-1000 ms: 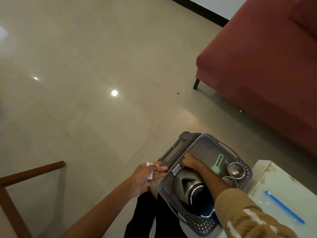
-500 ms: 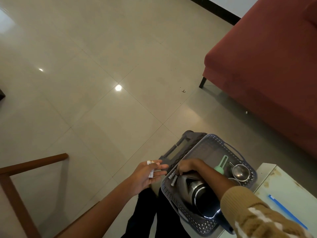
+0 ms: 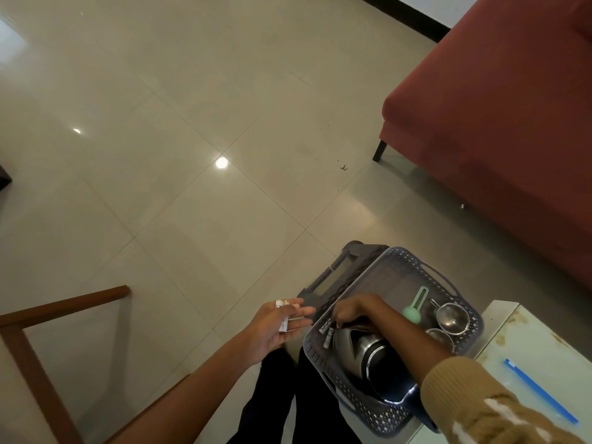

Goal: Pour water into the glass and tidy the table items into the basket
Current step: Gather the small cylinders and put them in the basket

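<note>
Your left hand (image 3: 275,325) lay palm up just beside the basket (image 3: 400,255), its straight fingers (image 3: 299,311) carrying small white cylinders (image 3: 283,316). Your right hand (image 3: 350,312) reached inside the basket, curled over the steel kettle (image 3: 355,347) lying on its side, near two pale cylinders (image 3: 327,333). A green scoop (image 3: 414,307) and steel cups (image 3: 451,318) sat at the far end. A blue stick (image 3: 541,390) lay on the tabletop (image 3: 528,341).

Grey perforated basket (image 3: 378,418), mint-green scoop (image 3: 413,310), red sofa (image 3: 496,123), blue strip (image 3: 541,390), beige tiled floor (image 3: 160,155)
</note>
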Demonstrator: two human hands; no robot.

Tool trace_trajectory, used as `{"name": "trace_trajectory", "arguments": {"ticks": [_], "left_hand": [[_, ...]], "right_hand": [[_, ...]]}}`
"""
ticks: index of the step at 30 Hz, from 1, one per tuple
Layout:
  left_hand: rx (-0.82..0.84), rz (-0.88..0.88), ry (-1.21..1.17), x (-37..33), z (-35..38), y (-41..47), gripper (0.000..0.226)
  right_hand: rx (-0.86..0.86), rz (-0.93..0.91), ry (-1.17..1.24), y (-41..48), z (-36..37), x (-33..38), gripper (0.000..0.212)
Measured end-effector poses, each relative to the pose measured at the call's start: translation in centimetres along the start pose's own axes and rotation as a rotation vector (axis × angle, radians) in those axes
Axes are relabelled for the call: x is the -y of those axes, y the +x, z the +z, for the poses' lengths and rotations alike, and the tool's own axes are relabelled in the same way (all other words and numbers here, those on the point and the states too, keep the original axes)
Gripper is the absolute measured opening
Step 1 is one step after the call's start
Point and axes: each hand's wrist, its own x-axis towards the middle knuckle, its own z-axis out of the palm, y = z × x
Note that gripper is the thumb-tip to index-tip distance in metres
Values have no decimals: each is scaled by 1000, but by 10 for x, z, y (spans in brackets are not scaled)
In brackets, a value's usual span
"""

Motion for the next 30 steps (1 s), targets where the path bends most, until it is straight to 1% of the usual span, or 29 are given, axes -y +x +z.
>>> {"name": "trace_trajectory", "arguments": {"ticks": [2,4,6,10,12,14,18,20,22,23,25,28,30], "left_hand": [[2,3,5,1,0,0,27],[2,4,6,2,1,0,27],[3,3,3,3,1,1,27],[12,1,-3,6,1,2,26],[21,6,9,7,1,1,26],[38,10,23,6,2,-1,25],[52,7,72,-1,7,-6,24],[43,7,116,-5,11,-6,24],[42,3,185,-10,15,-6,23],[56,2,226,-13,17,-7,22],[120,5,346,-19,22,-12,24],[260,-6,537,-26,30,-18,32],[314,-29,590,-27,33,-18,29]], "right_hand": [[37,-30,-41,15,3,-5,47],[75,-28,-54,11,4,0,53],[109,-23,-54,-4,3,13,47],[89,-13,6,-13,2,21,43],[72,-19,47,-25,0,23,31],[-13,-45,138,-45,-5,24,16],[-282,-215,341,-87,-14,20,23],[-468,-272,460,-105,-14,25,20],[-662,-340,629,-124,-12,37,16],[-722,-386,723,-131,-11,43,16],[-753,-490,822,-147,-7,58,20],[-720,-573,768,-160,-1,71,28],[-719,-588,752,-163,2,71,27]]}}
